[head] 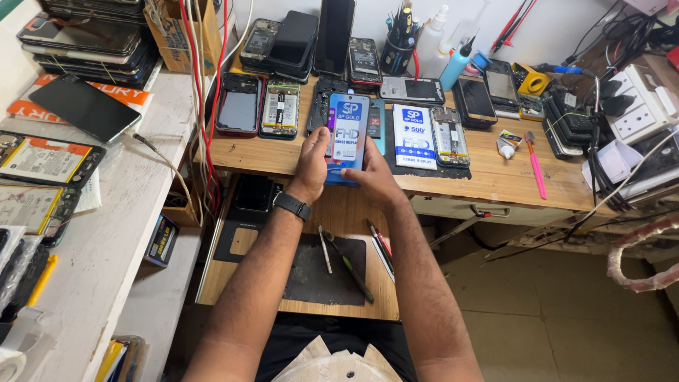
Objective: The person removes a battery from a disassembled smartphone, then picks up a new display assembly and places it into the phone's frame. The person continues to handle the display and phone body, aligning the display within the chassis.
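Both my hands hold a flat blue and white phone-display box [349,131] over the front edge of the wooden shelf [495,180]. My left hand [312,164], with a black watch on its wrist, grips the box's left side. On the right side and lower corner sits my right hand [373,178]. A second box of the same kind [414,136] lies flat just to the right, beside an opened phone [450,136].
Several opened phones and back covers [281,107] lie along the shelf. A black work mat [325,272] with tweezers, a screwdriver [348,265] and pens lies below. A pink tool [535,166], bottles, power strips [640,102] and cables crowd the right. Stacked screens sit at left.
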